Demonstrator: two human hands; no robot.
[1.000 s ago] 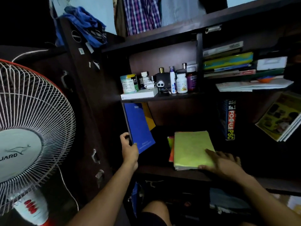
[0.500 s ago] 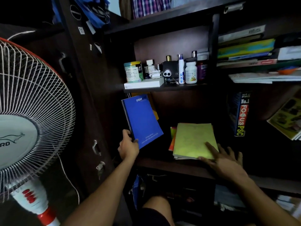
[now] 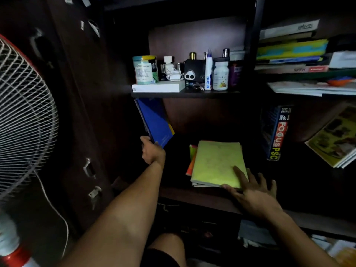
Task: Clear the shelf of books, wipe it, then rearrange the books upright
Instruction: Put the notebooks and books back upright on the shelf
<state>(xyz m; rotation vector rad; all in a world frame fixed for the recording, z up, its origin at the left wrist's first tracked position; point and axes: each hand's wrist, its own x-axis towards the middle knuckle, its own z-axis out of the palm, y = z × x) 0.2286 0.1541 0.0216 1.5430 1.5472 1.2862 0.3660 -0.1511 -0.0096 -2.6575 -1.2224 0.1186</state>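
While left hand (image 3: 153,154) seemingly grips blue book (image 3: 156,120), right fingers (image 3: 239,175) flat on yellow book (image 3: 217,163)

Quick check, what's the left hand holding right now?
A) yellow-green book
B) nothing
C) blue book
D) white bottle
C: the left hand grips the bottom corner of the tilted blue book, while the right hand rests open on the yellow-green book.

Notebook (image 3: 154,120) left of, seemingly behind, stack (image 3: 217,162).
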